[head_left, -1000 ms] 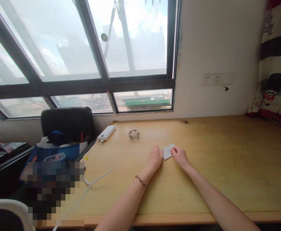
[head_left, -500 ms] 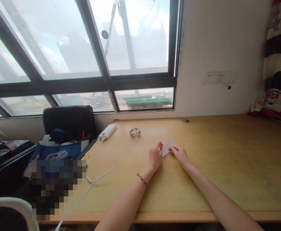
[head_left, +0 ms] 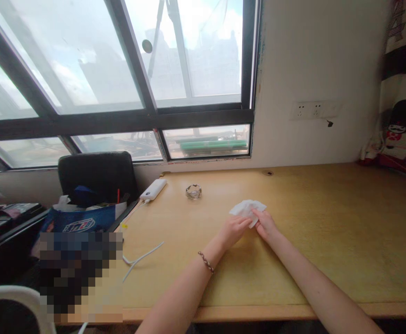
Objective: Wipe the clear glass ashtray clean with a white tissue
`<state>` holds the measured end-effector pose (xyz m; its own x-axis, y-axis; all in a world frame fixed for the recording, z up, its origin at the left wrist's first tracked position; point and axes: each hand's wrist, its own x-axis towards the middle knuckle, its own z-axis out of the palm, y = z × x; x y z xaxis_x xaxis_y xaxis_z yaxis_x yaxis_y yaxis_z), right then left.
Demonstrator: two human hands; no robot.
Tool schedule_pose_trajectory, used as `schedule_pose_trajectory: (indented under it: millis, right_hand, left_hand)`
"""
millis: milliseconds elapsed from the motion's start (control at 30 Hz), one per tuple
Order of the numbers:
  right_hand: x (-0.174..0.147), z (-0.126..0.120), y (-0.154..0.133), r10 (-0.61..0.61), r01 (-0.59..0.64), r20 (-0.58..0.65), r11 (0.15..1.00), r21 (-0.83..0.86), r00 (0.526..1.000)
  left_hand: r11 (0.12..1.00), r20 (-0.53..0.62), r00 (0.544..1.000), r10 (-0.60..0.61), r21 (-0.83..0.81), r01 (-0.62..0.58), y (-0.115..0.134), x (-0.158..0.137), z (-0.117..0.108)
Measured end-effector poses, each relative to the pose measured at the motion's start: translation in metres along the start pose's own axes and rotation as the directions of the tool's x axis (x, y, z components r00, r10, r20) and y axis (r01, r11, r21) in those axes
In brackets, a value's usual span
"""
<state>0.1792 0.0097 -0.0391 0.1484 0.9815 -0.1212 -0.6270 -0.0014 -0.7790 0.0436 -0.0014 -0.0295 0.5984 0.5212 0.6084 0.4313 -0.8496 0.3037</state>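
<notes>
A white tissue [head_left: 247, 208], creased and fanned out, is held just over the table between both hands. My left hand [head_left: 236, 229] has its fingers closed on the tissue's near left edge, and a dark braided bracelet circles that wrist. On the other side, my right hand [head_left: 266, 225] pinches the tissue's right part between thumb and fingers. Some fingertips are hidden by the tissue. Farther back and to the left lies a round, silvery, openwork ring-shaped object [head_left: 193, 191], apart from both hands.
The wooden table [head_left: 328, 241] reaches the window wall. A white power bank [head_left: 153, 189] with a white cable [head_left: 142, 256] lies along its left edge. Beyond that edge stands a black chair [head_left: 97, 171] with a blue bag [head_left: 81, 220]. Wall sockets [head_left: 309, 110] sit at the back.
The tissue, a small narrow folded piece before, is now spread wider. My left hand has turned from upright to lying lower against it; my right hand has shifted slightly right.
</notes>
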Motion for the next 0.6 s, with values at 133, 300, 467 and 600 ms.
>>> schedule_pose_trajectory:
  millis: [133,300,467,600]
  right_hand:
    - [0.001,-0.001,-0.012,0.032,-0.031,-0.029,0.999,0.027,0.999]
    - [0.001,-0.005,-0.016,0.205,-0.203,0.020,0.976,-0.074,0.979]
    - [0.003,-0.013,-0.001,0.148,-0.143,-0.013,0.930,-0.339,0.989]
    - [0.007,-0.017,0.005,0.059,-0.049,0.008,0.887,-0.460,0.998]
  left_hand:
    - [0.991,-0.145,0.989,-0.022,0.126,0.041,-0.027,-0.002,-0.012]
    - [0.805,-0.417,0.796,-0.438,0.213,0.554,-0.080,-0.016,-0.044]
    - [0.539,-0.503,0.599,-0.623,0.278,0.795,-0.124,-0.032,-0.062]
    - [0.503,-0.386,0.610,-0.692,0.348,0.791,-0.141,-0.029,-0.061]
